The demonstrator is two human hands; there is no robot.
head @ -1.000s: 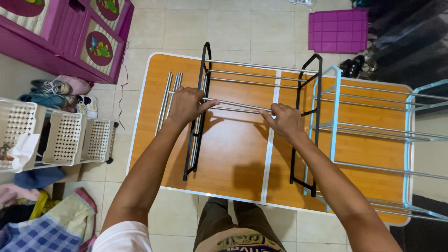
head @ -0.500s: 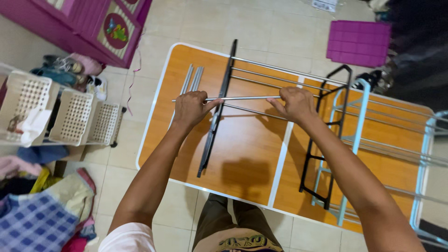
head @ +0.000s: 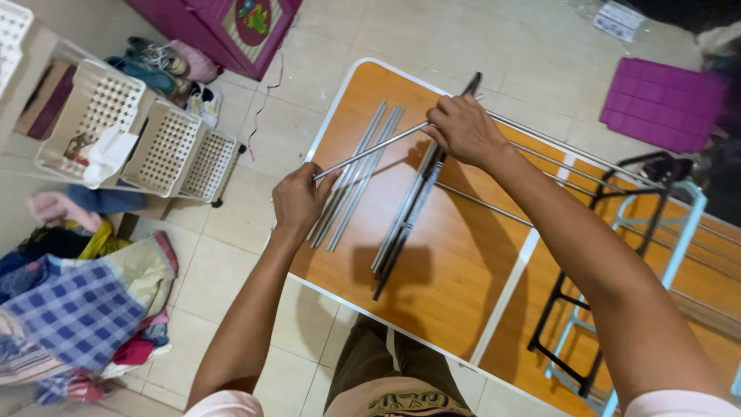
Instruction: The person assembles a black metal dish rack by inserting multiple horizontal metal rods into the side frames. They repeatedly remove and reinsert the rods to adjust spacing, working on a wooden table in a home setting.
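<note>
Both hands, left hand and right hand, have their fingers closed around one metal rod, holding it level above the table.

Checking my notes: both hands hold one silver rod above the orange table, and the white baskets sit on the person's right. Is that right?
Not quite. The head view shows the white baskets on the person's left, not right. The rest holds: left hand and right hand hold one silver rod above the orange table.
</note>
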